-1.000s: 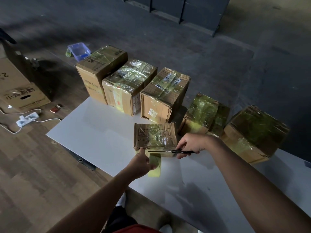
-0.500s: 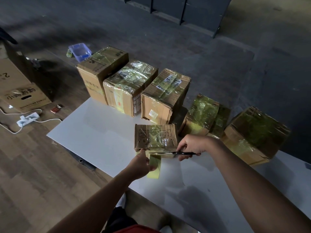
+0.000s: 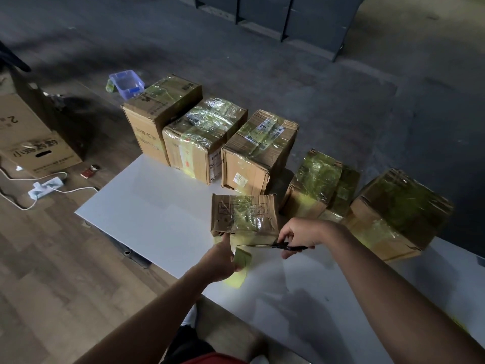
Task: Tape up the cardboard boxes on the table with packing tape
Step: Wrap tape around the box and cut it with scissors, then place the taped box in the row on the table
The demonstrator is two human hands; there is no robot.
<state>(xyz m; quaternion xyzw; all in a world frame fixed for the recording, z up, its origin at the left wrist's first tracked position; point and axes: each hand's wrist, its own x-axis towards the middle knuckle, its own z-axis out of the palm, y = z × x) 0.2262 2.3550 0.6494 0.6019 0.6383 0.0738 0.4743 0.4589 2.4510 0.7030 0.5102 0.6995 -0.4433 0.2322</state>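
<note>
A small flat cardboard box (image 3: 244, 214) lies on the white table (image 3: 157, 216), wrapped in yellowish clear tape. My left hand (image 3: 221, 261) grips the roll of packing tape (image 3: 240, 266) just in front of the box, with a strip of tape running from the roll up to the box's near edge. My right hand (image 3: 299, 236) holds black-handled scissors (image 3: 278, 246), their blades reaching left across that strip. Several taped cardboard boxes stand behind: three in a row (image 3: 207, 143) at the back left and two more (image 3: 393, 219) at the right.
On the wooden floor left of the table sit a large open carton (image 3: 34, 143), a white power strip with cable (image 3: 44, 187) and a clear blue plastic tub (image 3: 127, 84). Dark metal cabinets (image 3: 275, 17) stand far behind. The table's near edge runs diagonally below my arms.
The scissors' blades have come further across the tape strip, and the roll in my left hand has dropped slightly lower and away from the box. The boxes have not moved.
</note>
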